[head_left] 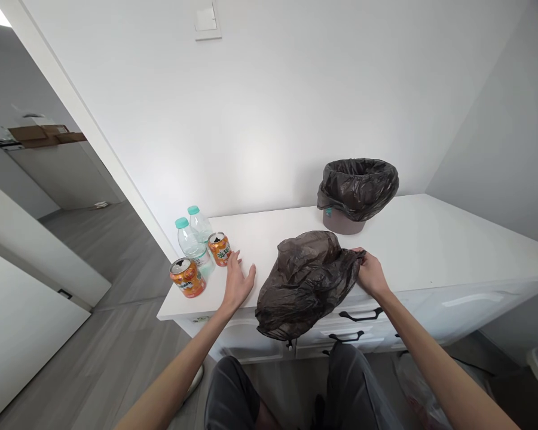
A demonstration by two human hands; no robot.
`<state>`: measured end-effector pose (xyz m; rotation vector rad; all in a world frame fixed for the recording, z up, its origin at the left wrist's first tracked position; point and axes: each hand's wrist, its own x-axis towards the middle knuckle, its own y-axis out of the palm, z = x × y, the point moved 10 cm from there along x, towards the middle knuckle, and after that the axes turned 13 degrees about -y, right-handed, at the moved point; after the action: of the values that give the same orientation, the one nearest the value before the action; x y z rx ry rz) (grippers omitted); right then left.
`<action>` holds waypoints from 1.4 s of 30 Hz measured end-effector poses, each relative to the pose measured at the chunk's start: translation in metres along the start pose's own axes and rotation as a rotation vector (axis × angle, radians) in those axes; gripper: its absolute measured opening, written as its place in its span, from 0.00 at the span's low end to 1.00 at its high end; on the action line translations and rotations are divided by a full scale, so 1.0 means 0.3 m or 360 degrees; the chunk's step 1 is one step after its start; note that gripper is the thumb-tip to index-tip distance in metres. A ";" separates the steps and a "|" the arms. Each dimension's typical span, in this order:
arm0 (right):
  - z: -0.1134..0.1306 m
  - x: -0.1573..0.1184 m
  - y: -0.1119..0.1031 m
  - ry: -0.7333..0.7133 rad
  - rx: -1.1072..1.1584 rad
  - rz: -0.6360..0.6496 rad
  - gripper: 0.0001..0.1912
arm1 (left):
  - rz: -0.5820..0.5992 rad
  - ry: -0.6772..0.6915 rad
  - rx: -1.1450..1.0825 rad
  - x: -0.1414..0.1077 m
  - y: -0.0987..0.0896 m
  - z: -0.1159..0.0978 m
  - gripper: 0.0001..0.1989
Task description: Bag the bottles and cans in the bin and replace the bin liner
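Observation:
My right hand (371, 273) grips the edge of a black plastic garbage bag (302, 286), which hangs puffed out over the cabinet's front edge. My left hand (238, 282) has its fingers apart, close beside an orange soda can (219, 248); whether the fingertips touch it I cannot tell. A second orange soda can (187, 278) stands nearer the left corner. Behind the cans are two clear plastic bottles with teal caps, a front bottle (189, 240) and a back bottle (199, 224). Both bottles are partly hidden by the cans.
A trash bin (343, 223) lined with a black bag stands at the back of the white cabinet top (430, 251), by the wall. Black drawer handles (361, 315) project from the cabinet front. A doorway opens on the left, and a light switch (207, 21) is above.

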<state>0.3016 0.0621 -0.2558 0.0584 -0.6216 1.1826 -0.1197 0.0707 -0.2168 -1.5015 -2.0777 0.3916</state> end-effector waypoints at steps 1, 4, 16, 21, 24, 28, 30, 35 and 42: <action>-0.002 -0.001 0.000 -0.0003 -0.0006 0.0004 0.18 | -0.0003 -0.0013 -0.0008 -0.007 -0.007 0.004 0.31; -0.022 -0.004 -0.003 -0.0003 -0.0029 0.0019 0.19 | -0.0015 -0.0046 -0.0032 -0.030 -0.027 0.010 0.29; 0.197 -0.190 0.014 -0.0047 0.0076 0.0257 0.12 | 0.0785 -0.0330 0.0023 -0.176 0.073 -0.127 0.31; 0.408 -0.360 0.035 -0.0131 0.0271 0.1135 0.14 | 0.1158 -0.0252 0.0186 -0.190 0.123 -0.175 0.31; 0.366 -0.300 -0.049 -0.0051 0.0179 0.1074 0.16 | 0.1186 -0.0107 0.0265 -0.198 0.141 -0.209 0.15; 0.266 -0.121 -0.079 -0.0116 0.0040 0.0640 0.16 | 0.1062 -0.0045 0.0264 -0.209 0.150 -0.239 0.12; 0.268 -0.046 -0.030 -0.0247 -0.0003 0.0507 0.18 | 0.1013 -0.0026 0.0240 -0.217 0.149 -0.256 0.13; 0.364 -0.006 0.255 -0.0385 0.0087 0.1154 0.41 | 0.1063 0.0136 0.0155 -0.250 0.142 -0.318 0.14; 0.587 0.005 0.310 -0.0465 -0.0024 0.1408 0.25 | 0.1162 0.0174 -0.0032 -0.270 0.088 -0.324 0.33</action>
<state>0.1462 0.0371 -0.1340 -0.0679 -0.9586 2.0451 -0.0240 -0.0039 -0.1726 -2.2090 -1.3913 0.5344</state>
